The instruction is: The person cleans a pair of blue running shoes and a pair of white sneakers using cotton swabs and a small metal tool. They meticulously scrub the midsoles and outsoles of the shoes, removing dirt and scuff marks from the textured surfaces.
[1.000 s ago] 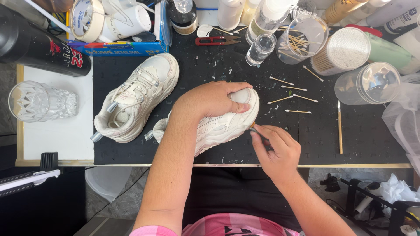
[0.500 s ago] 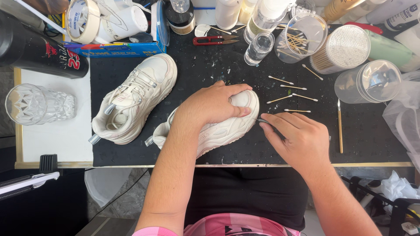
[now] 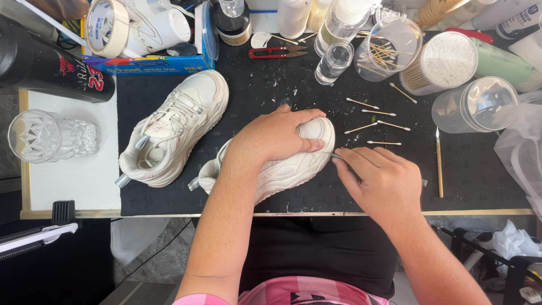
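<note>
Black and bumpy, the rubber work mat [image 3: 468,175] covers most of the desk in front of me, with a white board [image 3: 73,175] beside it on my left. On the mat lies a cream lace-up sneaker [image 3: 172,127] that nobody is touching. Just beside it, under my left hand [image 3: 276,135], is the other cream sneaker [image 3: 282,166], lying on its side with the toe pointing to my right. My left hand is closed over the toe part, fingers curled round it, pressing it down.

This shoe looks light and a bit squishy on top, but firm along the thick sole. I think the best place to hold it is where I have it, across the toe, so it does not roll.

At the back stand clear plastic tubs [image 3: 474,104], one full of cotton swabs [image 3: 449,62], and a small glass jar [image 3: 334,61]. A cut-glass cup [image 3: 51,136] sits on the white board.

My right hand [image 3: 384,181] is beside the toe of the shoe. Its fingers are pinched tight on a thin dark tool [image 3: 335,156], and the tip touches the edge of the sole.

Loose cotton swabs [image 3: 377,125] lie near it, and a small wooden brush [image 3: 438,164] too.
</note>
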